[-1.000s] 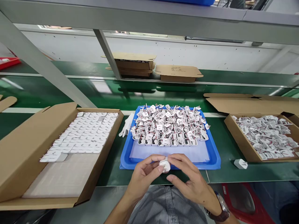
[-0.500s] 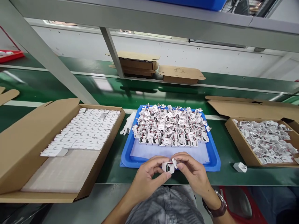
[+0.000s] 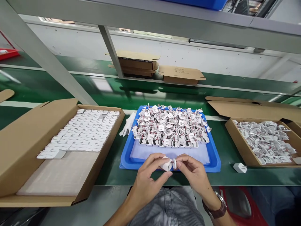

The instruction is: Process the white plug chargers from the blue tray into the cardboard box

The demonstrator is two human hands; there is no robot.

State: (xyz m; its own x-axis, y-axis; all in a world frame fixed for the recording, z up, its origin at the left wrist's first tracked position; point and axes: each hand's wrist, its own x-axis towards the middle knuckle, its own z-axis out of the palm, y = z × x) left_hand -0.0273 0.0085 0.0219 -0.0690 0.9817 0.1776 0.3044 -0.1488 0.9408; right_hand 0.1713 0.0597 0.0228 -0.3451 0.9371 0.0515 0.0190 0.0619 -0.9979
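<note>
In front of the blue tray (image 3: 125,159), my left hand (image 3: 150,174) grips a white plug housing (image 3: 166,165) between thumb and fingers. Its open side is turned toward the right. My right hand (image 3: 194,171) pinches a small white cap (image 3: 174,164) close beside that opening, with the cap standing on edge. What joins the two pieces is too small to make out. Rows of open white housings (image 3: 175,143) with wires and loose caps fill the rear of the tray.
An open carton (image 3: 103,168) at left holds rows of white plugs. Another carton (image 3: 244,144) at right holds loose wired parts. A single white housing (image 3: 240,167) lies beside it. A white glove (image 3: 128,125) lies left of the tray.
The housing has tilted in my left hand, its opening turning from facing me toward the cap. The cap has shifted slightly left and now stands more upright.
</note>
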